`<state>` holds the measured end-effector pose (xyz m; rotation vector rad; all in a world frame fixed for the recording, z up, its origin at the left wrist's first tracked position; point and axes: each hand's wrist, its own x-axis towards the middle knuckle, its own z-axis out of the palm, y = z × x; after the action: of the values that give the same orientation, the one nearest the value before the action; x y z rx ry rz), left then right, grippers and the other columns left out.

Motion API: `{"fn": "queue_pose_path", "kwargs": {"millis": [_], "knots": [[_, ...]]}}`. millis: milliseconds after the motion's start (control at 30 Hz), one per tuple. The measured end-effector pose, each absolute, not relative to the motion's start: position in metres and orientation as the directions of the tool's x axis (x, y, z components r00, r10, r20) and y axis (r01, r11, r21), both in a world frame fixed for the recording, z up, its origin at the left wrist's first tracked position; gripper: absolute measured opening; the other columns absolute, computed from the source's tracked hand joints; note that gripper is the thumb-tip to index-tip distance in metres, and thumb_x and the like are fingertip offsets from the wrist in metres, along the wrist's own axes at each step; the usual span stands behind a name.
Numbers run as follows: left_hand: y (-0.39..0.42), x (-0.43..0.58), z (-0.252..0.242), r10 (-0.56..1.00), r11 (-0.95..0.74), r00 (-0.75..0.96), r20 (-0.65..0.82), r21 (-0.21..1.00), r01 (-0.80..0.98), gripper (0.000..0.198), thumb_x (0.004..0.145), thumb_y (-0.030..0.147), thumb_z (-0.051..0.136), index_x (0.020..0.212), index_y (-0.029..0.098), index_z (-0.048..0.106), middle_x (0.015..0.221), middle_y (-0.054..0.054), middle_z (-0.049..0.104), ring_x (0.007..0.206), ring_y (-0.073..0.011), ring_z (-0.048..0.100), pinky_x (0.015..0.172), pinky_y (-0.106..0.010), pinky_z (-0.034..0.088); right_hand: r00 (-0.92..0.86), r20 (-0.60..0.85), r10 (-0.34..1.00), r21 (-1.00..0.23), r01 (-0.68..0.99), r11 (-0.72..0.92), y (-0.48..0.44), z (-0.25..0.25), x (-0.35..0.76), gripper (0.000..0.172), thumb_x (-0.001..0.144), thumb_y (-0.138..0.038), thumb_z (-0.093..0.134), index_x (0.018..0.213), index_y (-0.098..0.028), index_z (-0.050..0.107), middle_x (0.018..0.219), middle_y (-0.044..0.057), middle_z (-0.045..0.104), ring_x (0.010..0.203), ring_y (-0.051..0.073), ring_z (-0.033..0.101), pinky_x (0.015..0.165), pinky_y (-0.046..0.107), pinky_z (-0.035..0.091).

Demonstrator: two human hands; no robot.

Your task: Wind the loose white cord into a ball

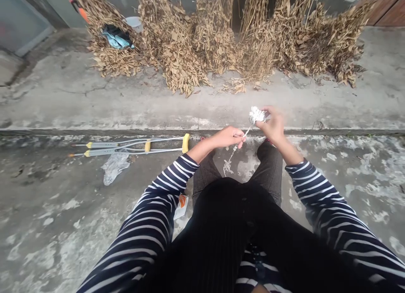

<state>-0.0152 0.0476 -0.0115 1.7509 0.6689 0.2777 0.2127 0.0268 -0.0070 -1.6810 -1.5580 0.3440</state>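
Striped sleeves [148, 225] reach out over dark trousers [268, 170] – to the left, aluminium crutches [126, 145] with yellow grips lie on the concrete floor [57, 242], just above a clear plastic bag [115, 168]. The left hand [226, 138] pinches a white cord [232, 158] that dangles toward the lap; the right hand [274, 125], slightly blurred, curls round a white wad [257, 115] of it, which shows just beyond the edge of the concrete step [316, 132], with dried leafy stalks [218, 44] farther back.

White cord bundle [257, 115] in right hand [274, 126], strand [232, 154] at left fingers [237, 135]
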Motion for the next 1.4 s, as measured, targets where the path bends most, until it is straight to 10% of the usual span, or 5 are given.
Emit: {"fn": "queue_pose_path", "kwargs": {"millis": [400, 733, 867, 1100, 1400], "knots": [[0.088, -0.005, 0.048, 0.527, -0.268, 0.844, -0.095, 0.925, 0.271, 0.021, 0.078, 0.018, 0.06, 0.062, 0.013, 0.073, 0.06, -0.001, 0.069, 0.065, -0.0128, 0.064, 0.075, -0.026, 0.05, -0.307, 0.128, 0.943, -0.129, 0.938, 0.323, 0.012, 0.02, 0.201, 0.042, 0.073, 0.0, 0.051, 0.108, -0.014, 0.068, 0.108, 0.016, 0.066, 0.112, 0.033, 0.051, 0.084, 0.04, 0.047], [0.113, 0.007, 0.065, 0.611, -0.354, 0.786, 0.09, 0.92, 0.17, 0.017, 0.087, 0.025, 0.072, 0.078, 0.01, 0.076, 0.073, -0.002, 0.071, 0.08, -0.0149, 0.069, 0.081, -0.026, 0.052, -0.374, -0.144, 0.916, -0.955, 0.295, -0.029, 0.006, 0.082, 0.224, 0.055, 0.056, -0.006, 0.076, 0.108, -0.016, 0.063, 0.104, 0.005, 0.074, 0.068, 0.009, 0.059, 0.06, 0.021, 0.044], [0.129, 0.016, 0.073, 0.704, -0.283, 0.683, 0.197, 0.959, 0.015, 0.028, 0.096, 0.033, 0.066, 0.087, 0.008, 0.074, 0.084, -0.003, 0.072, 0.094, -0.0175, 0.073, 0.09, -0.03, 0.054, -0.234, 0.014, 0.972, -0.997, 0.076, 0.032, 0.011, 0.122, 0.232, 0.076, 0.052, -0.011, 0.088, 0.124, -0.018, 0.063, 0.103, 0.004, 0.074, 0.086, 0.018, 0.071, 0.07, 0.027, 0.057], [0.112, 0.018, 0.064, 0.598, -0.246, 0.77, 0.225, 0.965, -0.091, 0.038, 0.088, 0.05, 0.076, 0.082, 0.013, 0.074, 0.085, -0.005, 0.076, 0.094, -0.0179, 0.073, 0.101, -0.035, 0.051, -0.174, 0.096, 0.98, -0.995, -0.038, 0.091, 0.022, 0.144, 0.232, 0.041, 0.058, -0.02, 0.084, 0.098, -0.019, 0.074, 0.096, 0.003, 0.074, 0.093, 0.023, 0.072, 0.079, 0.036, 0.062], [0.072, 0.014, -0.016, 0.582, -0.045, 0.811, 0.057, 0.998, -0.037, 0.056, 0.084, 0.067, 0.07, 0.082, 0.012, 0.072, 0.085, -0.01, 0.076, 0.092, -0.0207, 0.07, 0.103, -0.039, 0.046, 0.122, 0.124, 0.985, -0.971, -0.188, 0.146, 0.038, 0.201, 0.227, 0.042, 0.05, -0.003, 0.067, 0.09, -0.016, 0.072, 0.088, 0.0, 0.073, 0.083, 0.01, 0.061, 0.072, 0.019, 0.054]]}}
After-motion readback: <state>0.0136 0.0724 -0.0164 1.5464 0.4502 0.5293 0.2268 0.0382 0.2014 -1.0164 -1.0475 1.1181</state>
